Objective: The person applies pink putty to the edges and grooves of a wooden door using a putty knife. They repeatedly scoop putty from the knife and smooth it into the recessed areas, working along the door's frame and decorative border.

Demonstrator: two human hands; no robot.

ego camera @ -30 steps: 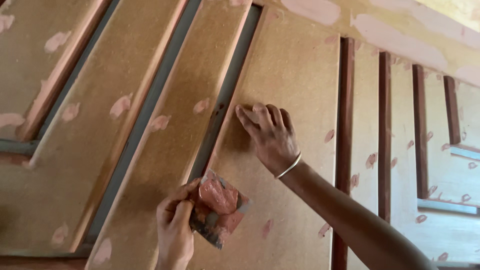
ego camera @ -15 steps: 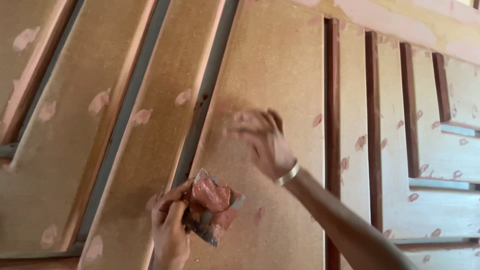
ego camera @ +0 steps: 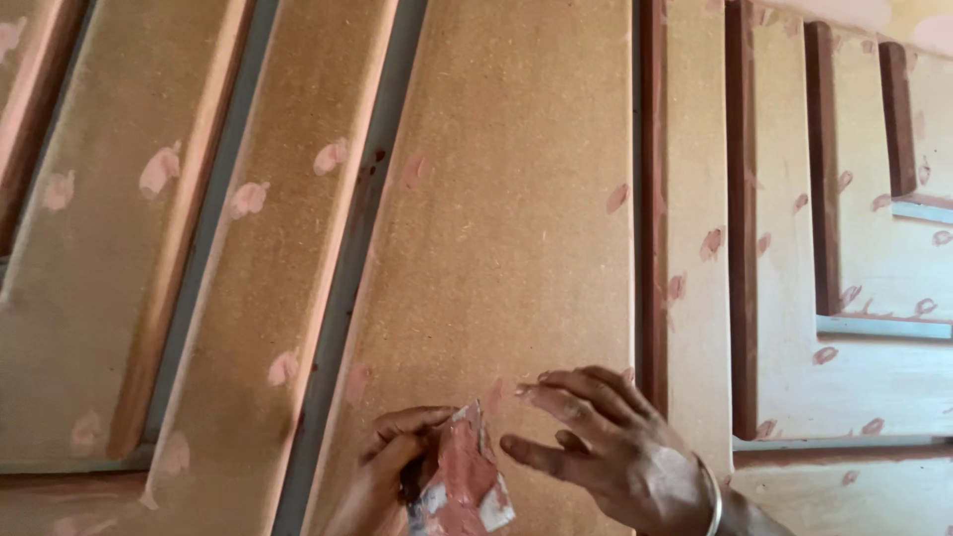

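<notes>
A large brown wooden door panel (ego camera: 516, 218) fills the view, with raised boards, dark grooves and pinkish filler patches. My left hand (ego camera: 389, 465) at the bottom grips a small flat piece (ego camera: 462, 484) smeared with reddish-pink putty. My right hand (ego camera: 606, 447) hovers just right of it, fingers spread and pointing left, close to the panel surface. A thin metal bangle (ego camera: 713, 501) circles my right wrist.
Reddish vertical strips (ego camera: 652, 199) divide the boards on the right. A grey groove (ego camera: 342, 288) runs diagonally on the left. Filler spots (ego camera: 159, 171) dot the boards. A pale patch (ego camera: 854, 12) lies along the top right edge.
My right hand has come off the middle of the panel and dropped toward the putty piece. The view has moved up the panel, so both hands sit lower in frame.
</notes>
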